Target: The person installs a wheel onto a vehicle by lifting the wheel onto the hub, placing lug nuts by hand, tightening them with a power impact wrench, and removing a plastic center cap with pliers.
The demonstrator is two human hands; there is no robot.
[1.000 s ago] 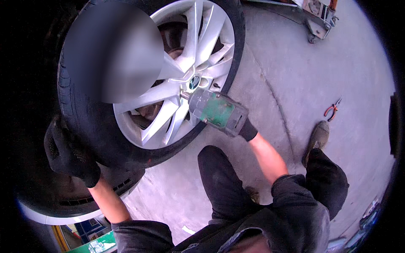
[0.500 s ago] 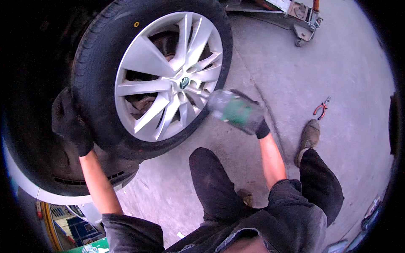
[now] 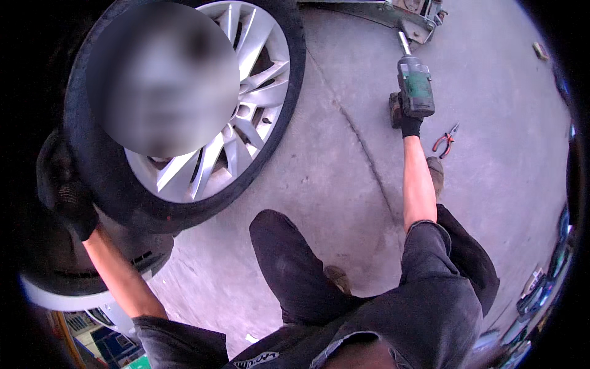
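A car wheel (image 3: 295,80), black tyre on a silver multi-spoke rim, stands at the left by the dark wheel arch. A round blurred patch hides part of its rim and hub. My left hand (image 3: 67,190), in a black glove, is closed against the tyre's left side; its fingertips are lost in the dark. Out to the right, my gloved right hand (image 3: 410,125) grips an impact wrench (image 3: 416,86), black and green with a block-shaped battery. Its long socket (image 3: 404,44) points away from me, apart from the wheel, close to the floor jack.
A floor jack (image 3: 393,13) with a caster stands at the far edge. Red-handled pliers (image 3: 445,141) lie on the grey concrete floor (image 3: 344,178) beside my right shoe (image 3: 434,175). A small block-like object (image 3: 541,51) lies far right. The car's pale body edge (image 3: 80,301) curves at lower left.
My right hand has swung the impact wrench away from the wheel's hub, out to the right toward the floor jack. My left hand stays at the tyre. The view has shifted somewhat.
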